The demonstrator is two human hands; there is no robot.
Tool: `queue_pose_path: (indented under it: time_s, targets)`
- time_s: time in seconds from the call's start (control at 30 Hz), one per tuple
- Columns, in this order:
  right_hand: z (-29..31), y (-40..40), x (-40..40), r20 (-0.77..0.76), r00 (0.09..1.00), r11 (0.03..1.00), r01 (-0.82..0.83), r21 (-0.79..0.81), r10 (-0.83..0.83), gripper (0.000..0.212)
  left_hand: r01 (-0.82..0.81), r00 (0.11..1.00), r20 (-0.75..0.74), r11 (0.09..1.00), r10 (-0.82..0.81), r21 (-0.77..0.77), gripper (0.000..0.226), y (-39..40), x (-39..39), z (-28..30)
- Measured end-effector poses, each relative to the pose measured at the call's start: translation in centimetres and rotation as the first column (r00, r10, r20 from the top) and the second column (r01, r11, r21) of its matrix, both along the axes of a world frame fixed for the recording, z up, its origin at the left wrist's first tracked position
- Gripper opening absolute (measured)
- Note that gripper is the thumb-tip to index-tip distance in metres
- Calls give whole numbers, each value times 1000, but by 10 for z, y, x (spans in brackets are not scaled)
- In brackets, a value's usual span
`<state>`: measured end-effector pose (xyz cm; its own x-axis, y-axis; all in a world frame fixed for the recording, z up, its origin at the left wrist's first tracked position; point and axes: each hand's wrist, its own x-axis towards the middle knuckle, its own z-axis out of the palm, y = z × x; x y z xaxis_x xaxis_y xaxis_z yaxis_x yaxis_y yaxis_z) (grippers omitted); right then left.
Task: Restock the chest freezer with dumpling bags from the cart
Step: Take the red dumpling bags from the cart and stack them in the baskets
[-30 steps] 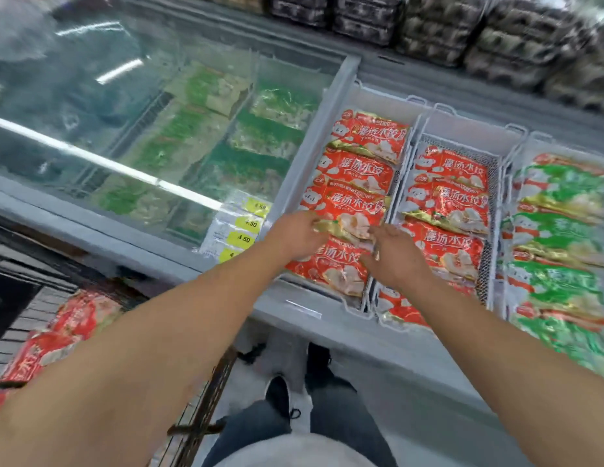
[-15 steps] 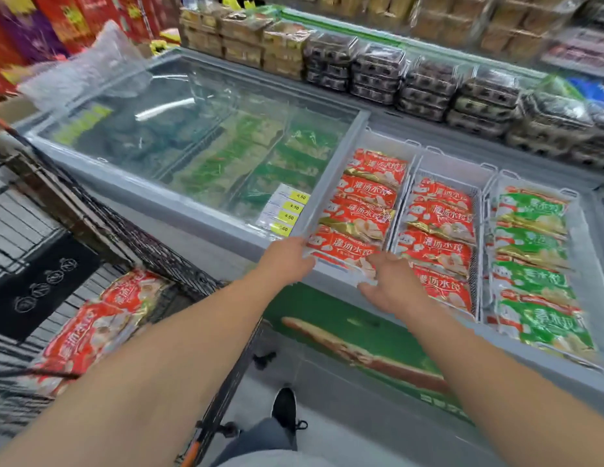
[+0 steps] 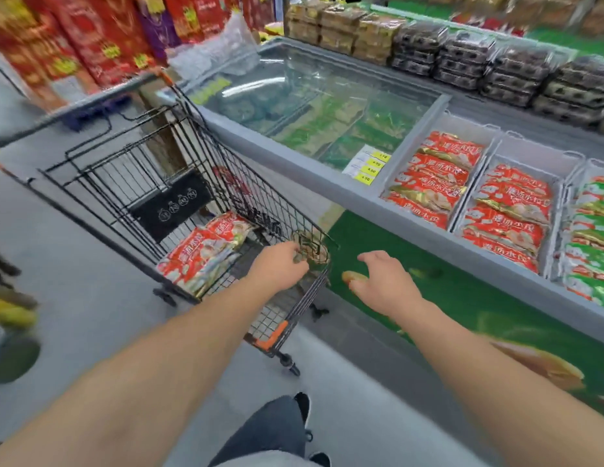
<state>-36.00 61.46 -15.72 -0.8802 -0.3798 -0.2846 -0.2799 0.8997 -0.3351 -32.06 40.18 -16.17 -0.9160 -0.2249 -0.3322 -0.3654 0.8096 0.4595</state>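
Red dumpling bags (image 3: 432,178) are already filling the grey chest freezer (image 3: 327,183) at right. More red bags (image 3: 206,252) are lying in the black wire cart (image 3: 179,183) at centre left, so restocking looks unfinished. The left hand (image 3: 280,266) and right hand (image 3: 381,281) are hanging loosely curled, grasping nothing.

Cart (image 3: 179,170) left of freezer (image 3: 327,193), dumpling bags (image 3: 206,251) in cart

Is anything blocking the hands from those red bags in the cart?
Nothing visible does. The cart is open-topped, the left hand is over its rim, and the red dumpling bags lie uncovered. The right hand hovers outside it.
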Motion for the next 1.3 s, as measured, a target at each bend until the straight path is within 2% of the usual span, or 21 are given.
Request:
queue_pose_path:
  time_s: [0.33,0.47,0.6,0.8,1.07,1.3]
  targets:
    - [-27,-160,48,81,964,966,-256,38,253,63,-242,970,38,970,242,10,57,-156,103,-22]
    - [-37,-236,46,97,958,960,-274,54,268,65,-233,972,24,972,234,-24,52,-234,110,-28]
    - [-47,-310,43,128,965,967,-240,86,228,64,-182,983,11,983,182,-19,53,-313,102,-28]
    - [-50,-376,34,146,973,976,-194,99,179,61,-175,984,14,985,175,-13,57,-385,83,-28]
    - [-85,-419,-7,236,958,972,-196,132,161,59,-156,984,93,986,150,53,56,-428,38,-56]
    - [-142,-452,-74,371,919,966,-203,162,131,59,-141,973,194,989,128,53,53,-452,-37,-100]
